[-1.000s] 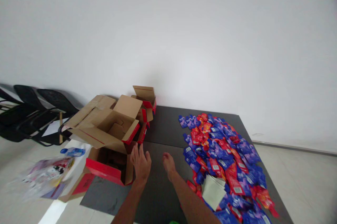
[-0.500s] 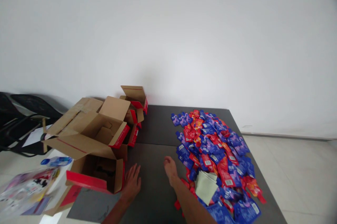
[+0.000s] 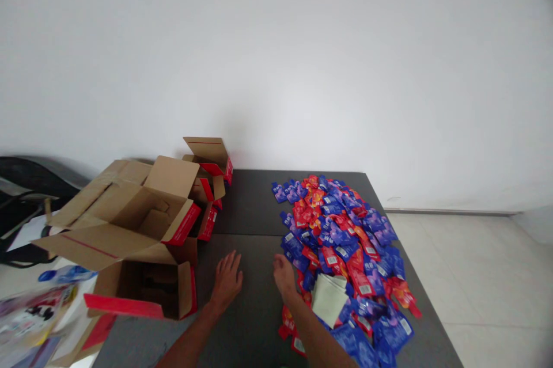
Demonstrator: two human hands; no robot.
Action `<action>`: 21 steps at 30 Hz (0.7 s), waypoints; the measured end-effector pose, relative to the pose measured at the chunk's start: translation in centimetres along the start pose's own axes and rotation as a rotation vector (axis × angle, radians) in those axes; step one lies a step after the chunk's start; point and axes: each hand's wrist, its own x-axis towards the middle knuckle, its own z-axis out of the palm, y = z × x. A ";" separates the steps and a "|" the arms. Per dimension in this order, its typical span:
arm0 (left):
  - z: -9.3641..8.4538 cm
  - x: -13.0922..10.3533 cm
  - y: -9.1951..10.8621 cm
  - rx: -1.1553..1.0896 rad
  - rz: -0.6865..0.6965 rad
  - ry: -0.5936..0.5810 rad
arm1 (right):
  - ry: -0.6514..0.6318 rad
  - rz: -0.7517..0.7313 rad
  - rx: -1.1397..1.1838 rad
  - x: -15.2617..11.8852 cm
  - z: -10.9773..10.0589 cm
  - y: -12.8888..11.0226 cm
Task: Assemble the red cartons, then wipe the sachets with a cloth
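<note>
My left hand (image 3: 227, 280) is over the grey table (image 3: 246, 247), just right of the open red-edged box (image 3: 149, 284), with its fingers slightly apart and nothing in it. My right hand (image 3: 284, 273) is beside the left edge of a heap of red and blue packets (image 3: 345, 235). Its fingers are curled in, and whether they hold anything is hidden. Folded pale green sheets (image 3: 329, 300) lie on the heap, to the right of my right forearm.
More open cardboard boxes (image 3: 147, 212) stand along the left side, with smaller ones (image 3: 211, 155) near the wall. At the lower left are a bottle (image 3: 69, 274) and a clear plastic bag (image 3: 34, 316). A black chair (image 3: 30, 175) stands beyond.
The view has turned a little, so the boxes and packets sit further left in it. My left hand has moved right, away from the box and closer to my right hand.
</note>
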 end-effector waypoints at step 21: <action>4.3 -5.8 16.1 -0.391 0.383 -0.462 | 0.364 -0.261 -0.291 -4.2 -6.6 4.9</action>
